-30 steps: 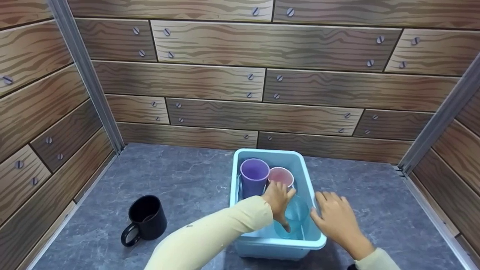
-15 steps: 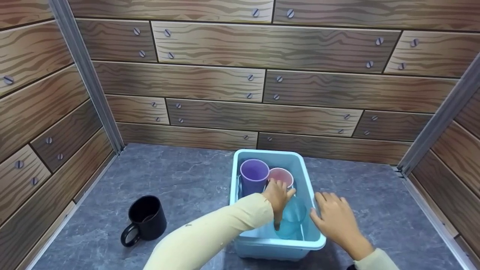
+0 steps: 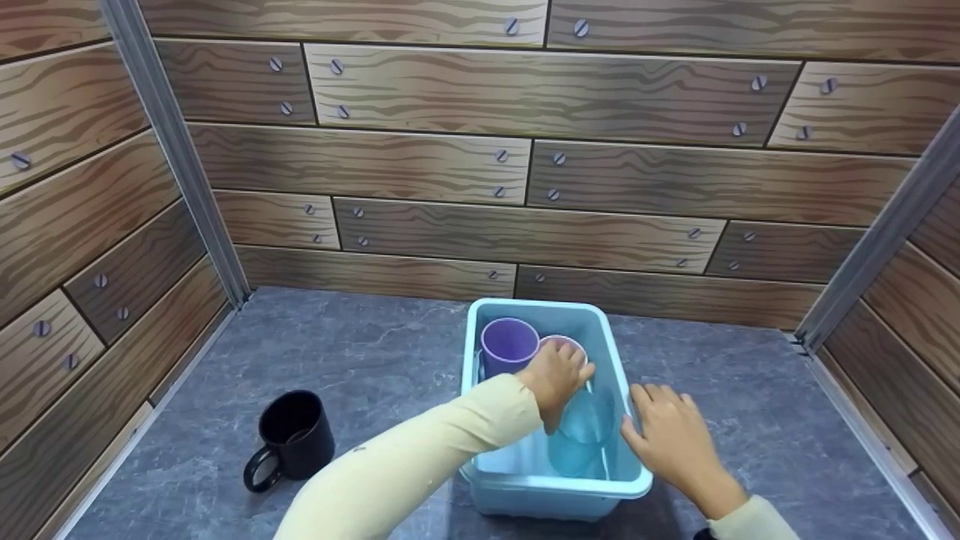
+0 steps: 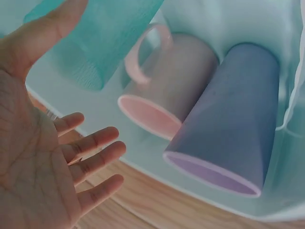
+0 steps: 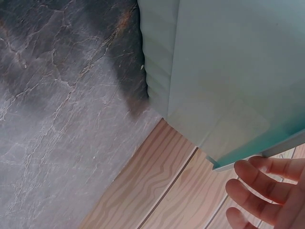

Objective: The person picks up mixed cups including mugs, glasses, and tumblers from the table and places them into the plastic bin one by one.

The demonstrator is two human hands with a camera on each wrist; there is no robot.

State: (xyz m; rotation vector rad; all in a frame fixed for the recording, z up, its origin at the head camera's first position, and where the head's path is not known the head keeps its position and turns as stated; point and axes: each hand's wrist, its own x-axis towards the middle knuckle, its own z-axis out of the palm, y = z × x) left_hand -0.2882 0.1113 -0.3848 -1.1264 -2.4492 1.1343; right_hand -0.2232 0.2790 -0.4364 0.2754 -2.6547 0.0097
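Note:
A light blue bin (image 3: 559,486) holds a purple cup (image 3: 510,339), a pink mug (image 4: 167,86) and a translucent teal cup (image 3: 585,427). My left hand (image 3: 555,379) hovers over the bin, its fingers spread and its palm bare. In the left wrist view, the pink mug's handle faces the teal cup, and the purple cup stands against the mug's other side. From the head view, the left hand covers most of the mug. My right hand (image 3: 671,435) lies at the bin's right rim; the right wrist view has its slightly bent fingertips (image 5: 243,169) by that rim.
A black mug (image 3: 296,435) stands on the grey marbled table (image 3: 375,337) left of the bin, its handle toward the near left. Wood-patterned walls (image 3: 420,172) enclose the table at the back and both sides.
My left hand has shifted slightly up and away over the pink mug, and its thumb has drawn in from the teal cup. The right hand stays put at the rim.

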